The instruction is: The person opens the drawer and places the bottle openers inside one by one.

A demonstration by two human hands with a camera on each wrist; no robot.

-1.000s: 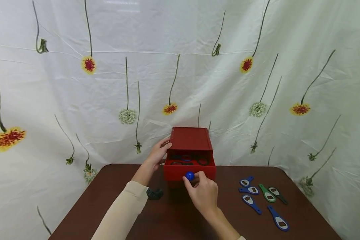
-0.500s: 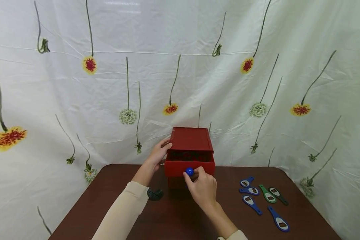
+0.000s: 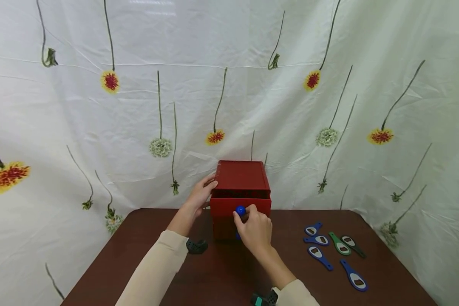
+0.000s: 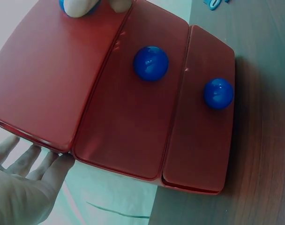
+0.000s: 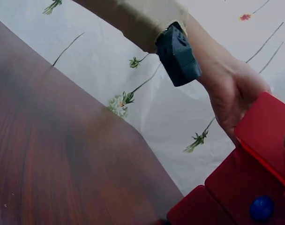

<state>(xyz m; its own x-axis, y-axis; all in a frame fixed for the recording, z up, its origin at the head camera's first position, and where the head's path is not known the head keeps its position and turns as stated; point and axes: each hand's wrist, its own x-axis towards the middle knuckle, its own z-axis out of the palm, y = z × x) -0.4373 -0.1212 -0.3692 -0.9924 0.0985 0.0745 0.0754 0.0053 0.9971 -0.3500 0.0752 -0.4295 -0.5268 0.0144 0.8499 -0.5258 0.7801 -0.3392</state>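
A small red drawer cabinet [image 3: 242, 175] stands on the table with its top drawer [image 3: 222, 208] a little way out. Thumb and fingers of my right hand [image 3: 256, 229] pinch the round blue knob [image 3: 240, 210] on that drawer's front. My left hand [image 3: 199, 195] rests against the cabinet's left side, its fingers [image 4: 51, 176] fairly straight in the left wrist view. Below the top drawer, a middle drawer [image 4: 123, 108] and a bottom drawer [image 4: 198, 140] are closed, each with a blue knob. Only a dark gap shows over the top drawer; its contents are hidden.
Several bottle openers lie on the brown table [image 3: 145, 255] to the right, such as a blue one [image 3: 354, 275], a green one [image 3: 339, 244] and a dark green one [image 3: 353, 245]. A white flowered curtain [image 3: 283, 106] hangs right behind the table.
My right hand has pushed the top drawer inward, narrowing its opening. Dark and blue looped items visible inside earlier are now out of sight. My left hand has stayed at the cabinet's side.
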